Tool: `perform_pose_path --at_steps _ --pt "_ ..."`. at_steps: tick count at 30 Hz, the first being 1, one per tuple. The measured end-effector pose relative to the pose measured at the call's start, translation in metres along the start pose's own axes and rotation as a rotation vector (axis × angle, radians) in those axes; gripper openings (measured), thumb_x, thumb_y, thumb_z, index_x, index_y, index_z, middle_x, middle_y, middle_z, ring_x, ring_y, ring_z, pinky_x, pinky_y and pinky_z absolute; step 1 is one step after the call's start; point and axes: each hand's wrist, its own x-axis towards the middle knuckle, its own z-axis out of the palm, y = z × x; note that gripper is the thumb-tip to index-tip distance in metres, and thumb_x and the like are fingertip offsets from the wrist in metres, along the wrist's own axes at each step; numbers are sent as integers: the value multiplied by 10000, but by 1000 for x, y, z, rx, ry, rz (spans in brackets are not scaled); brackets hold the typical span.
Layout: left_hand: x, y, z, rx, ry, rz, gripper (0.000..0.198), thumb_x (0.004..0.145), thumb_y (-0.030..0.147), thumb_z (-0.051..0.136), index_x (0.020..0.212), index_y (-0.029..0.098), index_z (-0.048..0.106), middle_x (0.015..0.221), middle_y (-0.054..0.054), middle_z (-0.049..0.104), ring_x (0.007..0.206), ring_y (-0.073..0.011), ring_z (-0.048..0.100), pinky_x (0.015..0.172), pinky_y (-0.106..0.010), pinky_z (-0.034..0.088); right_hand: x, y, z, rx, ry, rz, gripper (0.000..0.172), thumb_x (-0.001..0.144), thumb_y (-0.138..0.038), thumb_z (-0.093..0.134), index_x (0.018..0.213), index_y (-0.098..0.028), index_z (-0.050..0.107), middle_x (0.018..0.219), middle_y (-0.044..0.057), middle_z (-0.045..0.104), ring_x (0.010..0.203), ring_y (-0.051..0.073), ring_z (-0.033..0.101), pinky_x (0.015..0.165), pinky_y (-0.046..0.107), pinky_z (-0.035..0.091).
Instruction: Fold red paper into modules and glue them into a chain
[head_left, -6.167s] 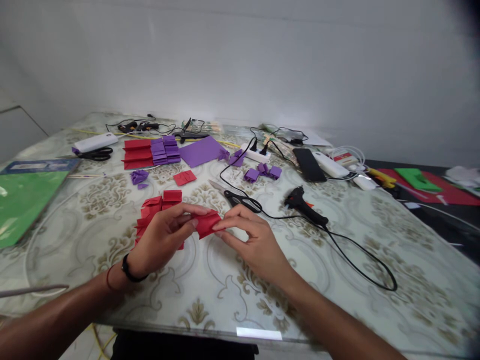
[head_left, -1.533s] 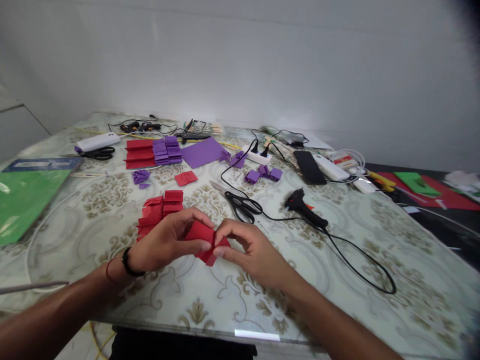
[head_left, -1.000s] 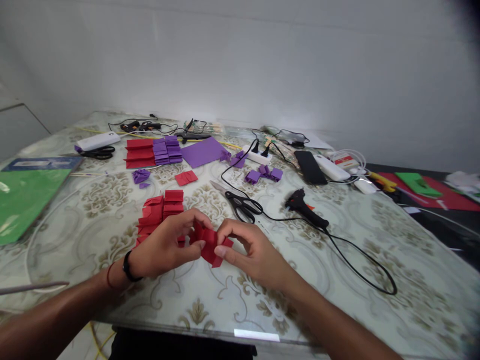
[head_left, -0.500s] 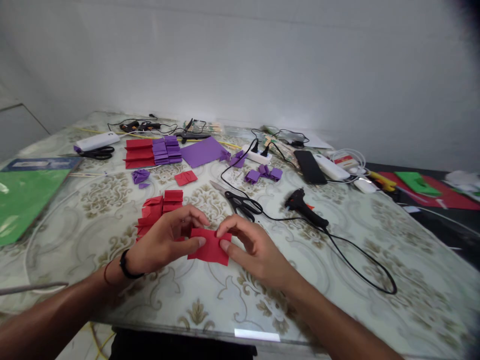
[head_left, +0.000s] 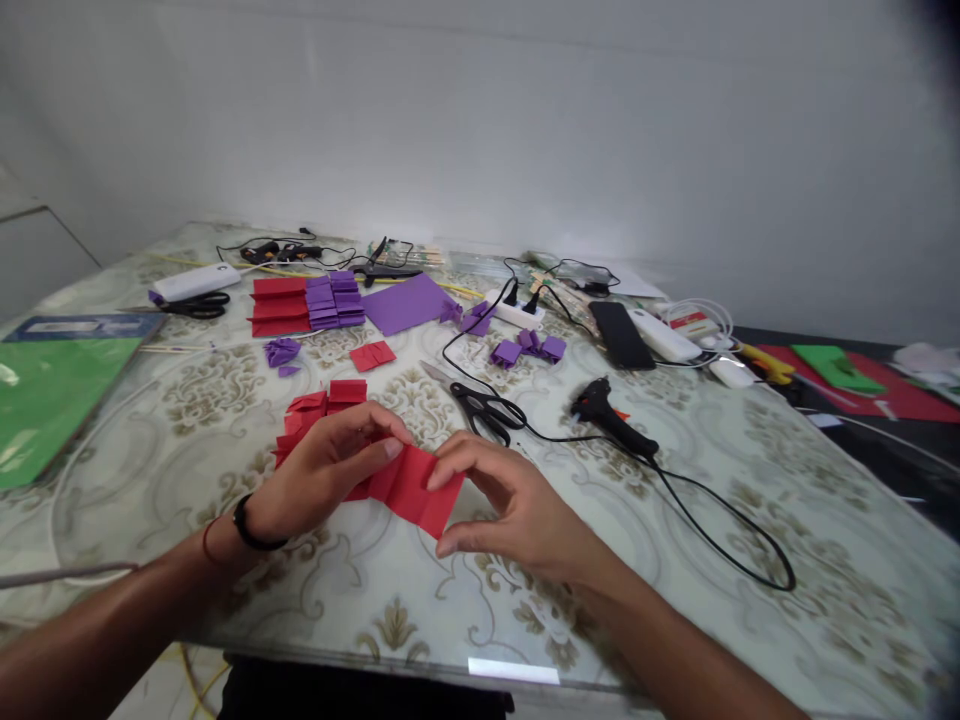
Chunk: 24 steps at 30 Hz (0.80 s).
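Observation:
Between my two hands is a small creased piece of red paper [head_left: 417, 486], tilted so its right side hangs lower. My left hand [head_left: 330, 470] pinches its upper left part between thumb and fingers. At the right edge, my right hand [head_left: 499, 500] has its fingers on the paper's face and its thumb at the lower corner. Folded red paper pieces [head_left: 307, 410] lie behind my left hand, which hides part of them. Farther back lies another small red paper piece [head_left: 373, 355]. Black-handled scissors [head_left: 480, 405] rest just beyond my right hand.
A black glue gun [head_left: 611, 420] with a looping cord lies to the right. Purple folded pieces [head_left: 529, 347], a purple sheet [head_left: 409, 303], a power strip [head_left: 517, 312] and a phone [head_left: 621, 335] are at the back. Green paper [head_left: 60, 400] lies at the left.
The red paper has turned, its right side swinging down. My right thumb has moved from its face to its lower corner, and my left thumb has shifted up along the paper.

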Motion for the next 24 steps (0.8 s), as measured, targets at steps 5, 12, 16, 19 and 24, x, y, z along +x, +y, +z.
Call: perform_pose_path --at_steps 5,12,16,19,24 --pt "-2 6 -5 119 -106 38 126 1007 327 682 1060 227 739 1063 -41 717 990 -187 655 905 -311 504 1 3 1 77 96 51 344 747 -448 939 877 -232 704 909 8 673 870 183 633 827 318 493" --pt "-4 -2 2 439 -135 257 353 864 327 860 1176 248 717 1257 -94 714 1191 -265 672 1060 -400 522 3 3 0 148 183 116 322 835 -469 868 805 -211 679 822 -7 652 774 152 580 734 273 450" --pt "-6 -2 7 591 -10 383 112 917 300 803 989 217 782 1362 -122 682 1212 -261 690 1048 -396 551 3 3 1 169 201 130 298 831 -462 873 829 -216 705 836 -9 667 765 138 588 718 252 456" --pt "-8 0 6 627 42 430 60 931 255 786 968 208 777 1432 -124 666 1248 -245 690 1082 -379 539 3 2 1 188 202 119 243 837 -411 876 856 -225 722 860 -6 688 774 132 612 724 240 477" --pt "-8 0 4 645 56 441 163 891 234 825 979 200 692 1448 -130 663 1283 -240 674 1112 -373 528 2 2 1 97 229 156 151 890 -345 815 872 -229 718 814 -8 699 724 130 615 686 239 481"
